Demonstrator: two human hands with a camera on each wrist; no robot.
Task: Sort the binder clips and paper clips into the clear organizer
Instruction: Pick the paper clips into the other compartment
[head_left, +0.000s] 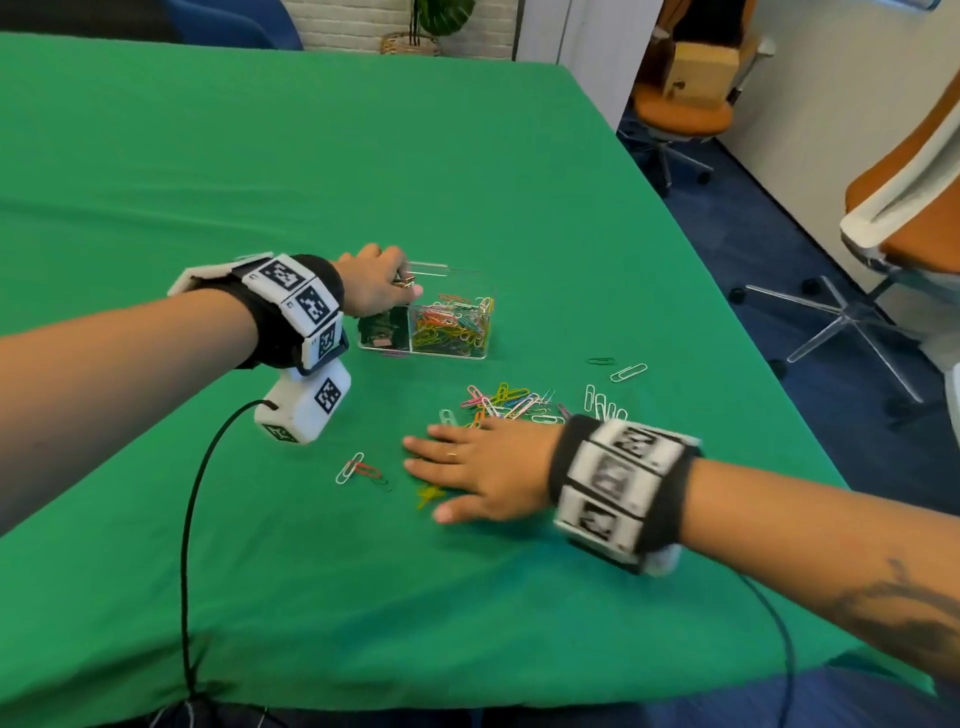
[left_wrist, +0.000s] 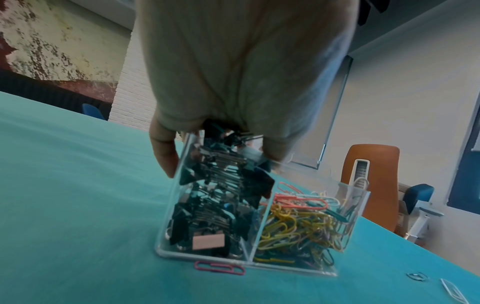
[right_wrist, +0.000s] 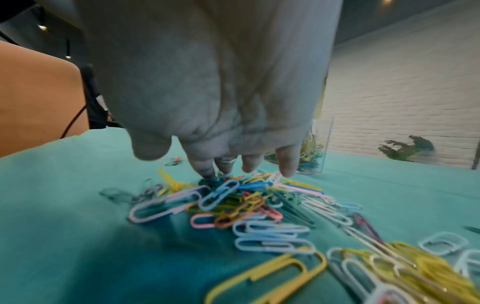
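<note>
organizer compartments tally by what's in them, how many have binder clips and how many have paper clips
organizer compartments with binder clips: 1
compartments with paper clips: 1
total: 2 compartments

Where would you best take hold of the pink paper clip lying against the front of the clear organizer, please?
Probably by its rounded end farthest from the wall. The pink paper clip lies flat on the green cloth, lengthwise against the clear organizer base, so come from above and the open front side, slide it clear, then pinch across its wire loops.
</note>
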